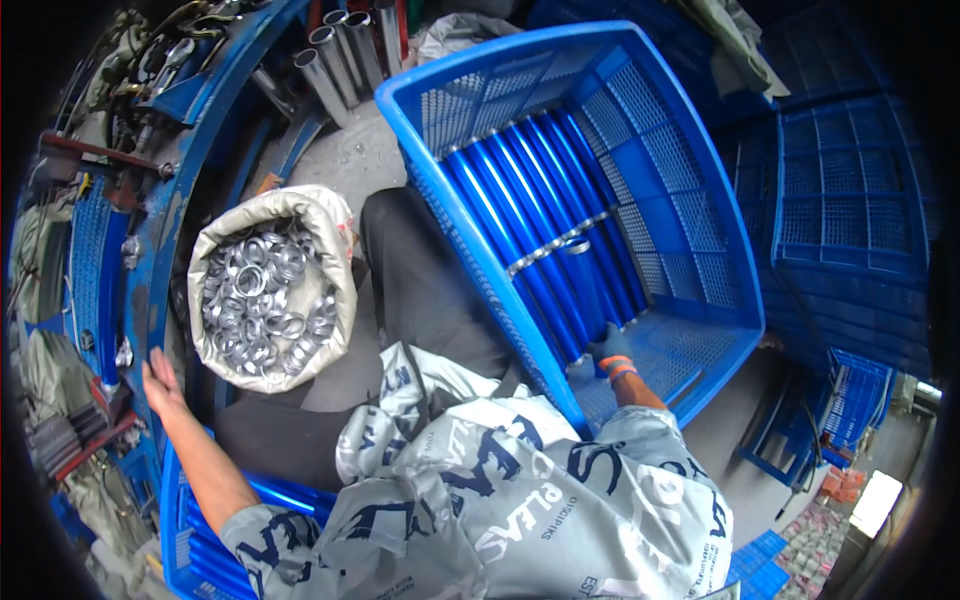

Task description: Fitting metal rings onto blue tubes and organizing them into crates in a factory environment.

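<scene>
Shiny blue metal tubes (pixel 530 190) run from my right hand (pixel 608 345), can't tell if clamped, toward the far edge of the blue plastic crate (pixel 510 53); left hand (pixel 162 387) empty, fingers apart.

A scuffed grey concrete floor (pixel 345 152) shows behind a worn, blue-painted metal bench (pixel 218 100) along the left. On the right, blue latticed plastic crates (pixel 850 185) stand stacked in shadow; a bright white rectangular patch (pixel 877 503) glows lower right.

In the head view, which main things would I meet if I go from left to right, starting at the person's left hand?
Left hand → pale sack of metal rings → blue basket holding blue tubes → blue crates.
</scene>
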`<state>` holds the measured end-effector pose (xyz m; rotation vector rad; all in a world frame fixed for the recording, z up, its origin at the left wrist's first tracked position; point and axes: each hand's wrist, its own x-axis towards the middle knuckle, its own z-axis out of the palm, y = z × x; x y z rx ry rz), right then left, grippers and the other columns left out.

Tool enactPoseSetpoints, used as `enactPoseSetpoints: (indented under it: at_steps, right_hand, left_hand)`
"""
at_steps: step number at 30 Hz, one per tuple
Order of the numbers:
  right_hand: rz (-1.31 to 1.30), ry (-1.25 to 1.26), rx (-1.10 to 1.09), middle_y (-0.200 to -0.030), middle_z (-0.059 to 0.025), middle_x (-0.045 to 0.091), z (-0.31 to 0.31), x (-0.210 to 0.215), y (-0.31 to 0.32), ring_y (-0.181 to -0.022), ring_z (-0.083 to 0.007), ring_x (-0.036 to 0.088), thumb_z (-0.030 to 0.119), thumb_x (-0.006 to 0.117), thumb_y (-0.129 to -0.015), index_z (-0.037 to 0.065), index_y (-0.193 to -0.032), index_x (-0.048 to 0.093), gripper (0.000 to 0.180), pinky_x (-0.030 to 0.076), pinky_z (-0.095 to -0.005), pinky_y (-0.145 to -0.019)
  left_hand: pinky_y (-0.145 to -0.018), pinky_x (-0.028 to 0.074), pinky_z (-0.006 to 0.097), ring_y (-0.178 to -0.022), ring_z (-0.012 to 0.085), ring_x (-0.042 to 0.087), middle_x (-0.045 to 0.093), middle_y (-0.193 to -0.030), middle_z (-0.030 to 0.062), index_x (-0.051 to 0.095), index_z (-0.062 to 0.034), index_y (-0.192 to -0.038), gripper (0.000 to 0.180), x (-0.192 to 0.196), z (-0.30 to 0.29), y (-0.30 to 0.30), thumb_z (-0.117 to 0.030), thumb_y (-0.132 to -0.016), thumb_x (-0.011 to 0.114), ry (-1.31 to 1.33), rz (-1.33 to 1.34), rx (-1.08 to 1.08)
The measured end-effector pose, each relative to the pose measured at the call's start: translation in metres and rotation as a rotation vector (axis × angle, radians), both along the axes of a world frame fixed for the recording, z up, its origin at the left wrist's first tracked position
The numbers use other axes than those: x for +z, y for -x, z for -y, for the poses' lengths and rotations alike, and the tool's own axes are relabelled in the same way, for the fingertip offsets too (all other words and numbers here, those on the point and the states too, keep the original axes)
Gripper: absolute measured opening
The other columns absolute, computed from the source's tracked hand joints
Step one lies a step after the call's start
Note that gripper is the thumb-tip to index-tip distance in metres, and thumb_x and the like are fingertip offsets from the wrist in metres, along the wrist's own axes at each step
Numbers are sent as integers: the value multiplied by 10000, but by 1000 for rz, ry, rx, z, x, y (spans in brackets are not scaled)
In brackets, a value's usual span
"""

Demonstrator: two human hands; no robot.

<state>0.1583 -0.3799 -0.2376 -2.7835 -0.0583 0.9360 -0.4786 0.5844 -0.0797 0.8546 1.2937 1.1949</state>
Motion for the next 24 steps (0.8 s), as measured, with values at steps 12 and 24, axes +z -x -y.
enactPoseSetpoints:
  at_steps: [12,24]
  right_hand:
    - [-207,172,208,-1530,-286,719,21,-148,52,-1407,-413,725,469,893,-864,103,-1653,596,920,556,-513,-1219]
    - [41,-917,-118,-1429,-153,795,-192,-68,-129,-1315,-251,749,183,737,-1123,-30,-1512,712,445,584,-392,-1148]
  left_hand:
    - [-1113,655,304,-1453,246,719,681,-1644,134,540,26,-1645,564,55,143,53,-323,-1209,620,163,-247,98]
    - [-1173,545,530,-1348,494,697,731,-1415,350,708,111,-1395,894,-27,325,159,-688,-1001,773,406,-1525,384]
